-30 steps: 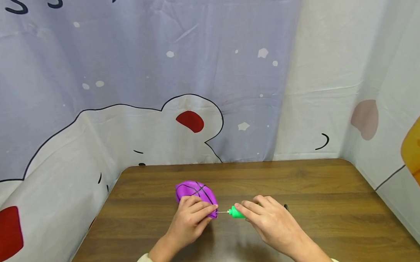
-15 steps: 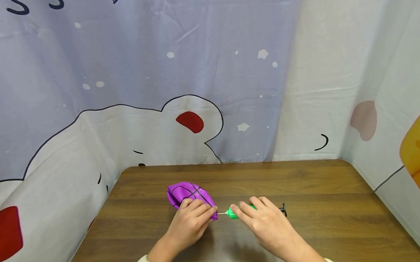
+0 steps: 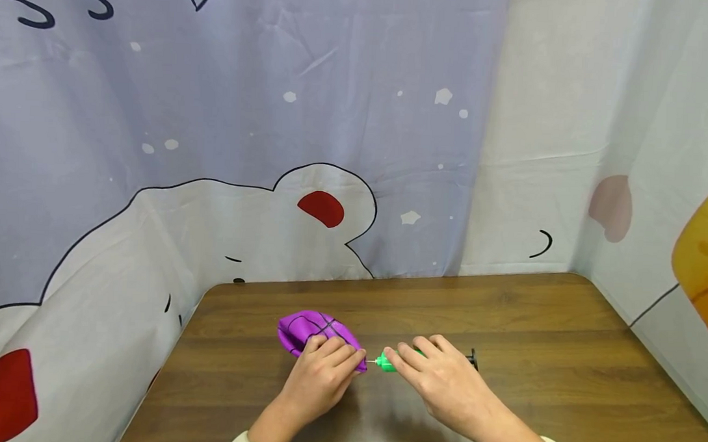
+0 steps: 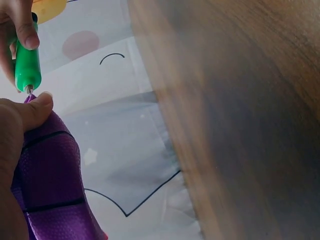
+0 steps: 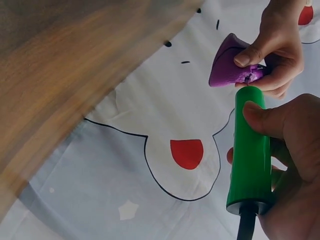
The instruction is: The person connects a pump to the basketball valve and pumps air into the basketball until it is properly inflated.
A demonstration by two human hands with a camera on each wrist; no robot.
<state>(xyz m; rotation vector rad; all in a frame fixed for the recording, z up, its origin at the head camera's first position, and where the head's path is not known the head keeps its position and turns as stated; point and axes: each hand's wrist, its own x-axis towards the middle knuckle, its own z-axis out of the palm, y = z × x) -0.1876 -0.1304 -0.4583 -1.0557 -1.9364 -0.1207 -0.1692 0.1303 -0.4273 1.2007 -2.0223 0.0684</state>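
Observation:
My left hand (image 3: 322, 373) pinches a limp, folded purple ball (image 3: 303, 330) with black lines, like a deflated basketball, by its right-hand end. My right hand (image 3: 442, 374) grips a green hand pump (image 5: 250, 150), fingers and thumb wrapped round its barrel. A thin metal needle (image 3: 371, 361) runs from the pump's tip to the pinched end of the ball. In the right wrist view it meets the ball between the left thumb and fingers. The pump's black handle (image 3: 473, 359) shows beyond the right hand. Both hands are over the table.
The brown wood-grain table (image 3: 537, 331) stretches out around and under the hands. A printed cloth curtain (image 3: 415, 151) with cartoon shapes stands along its far side, and more cloth runs down the left and right sides.
The right hand and pump have moved left toward the ball, so less of the needle shows. The ball has sagged leftward into a deeper fold. The black handle has come more into view.

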